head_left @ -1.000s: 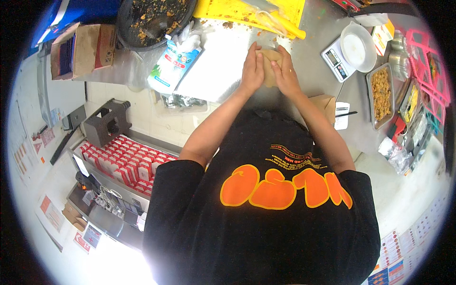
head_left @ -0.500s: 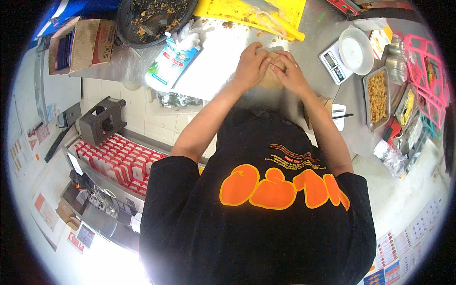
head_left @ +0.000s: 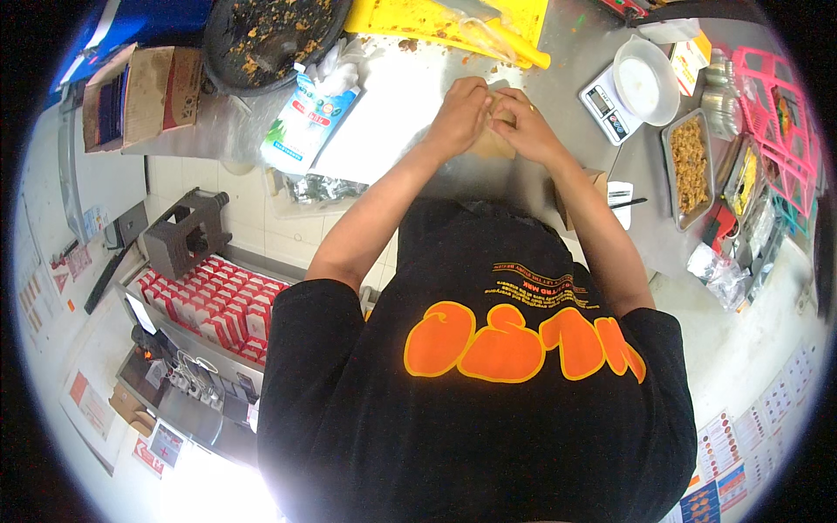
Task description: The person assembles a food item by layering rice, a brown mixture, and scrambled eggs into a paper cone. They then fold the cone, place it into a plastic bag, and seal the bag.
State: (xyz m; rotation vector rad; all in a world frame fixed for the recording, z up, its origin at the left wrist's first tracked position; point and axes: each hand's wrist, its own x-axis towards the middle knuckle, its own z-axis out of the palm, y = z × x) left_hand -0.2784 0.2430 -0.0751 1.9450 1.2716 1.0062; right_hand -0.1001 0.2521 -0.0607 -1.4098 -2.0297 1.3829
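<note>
A small light-brown packet (head_left: 495,146), seemingly paper, is between my hands over the steel table. My left hand (head_left: 460,118) closes on its upper left side with bent fingers. From the other side my right hand (head_left: 528,129) pinches the packet's top, thumb against fingers. The fingers cover much of the upper part, so its opening or contents cannot be made out. Left of my hands lies a white and blue pouch (head_left: 301,126) with crumpled clear plastic gloves (head_left: 338,74) beside it.
Beyond my hands are a yellow cutting board (head_left: 401,19) with a knife and a dark food-stained pan (head_left: 275,44). At right stand a digital scale (head_left: 610,109), a white bowl (head_left: 645,83) and a tray of brown chopped food (head_left: 691,170). A cardboard box (head_left: 161,91) sits left.
Both hands stay at the packet, with small finger shifts along its top edge. The whole view has moved slightly.
</note>
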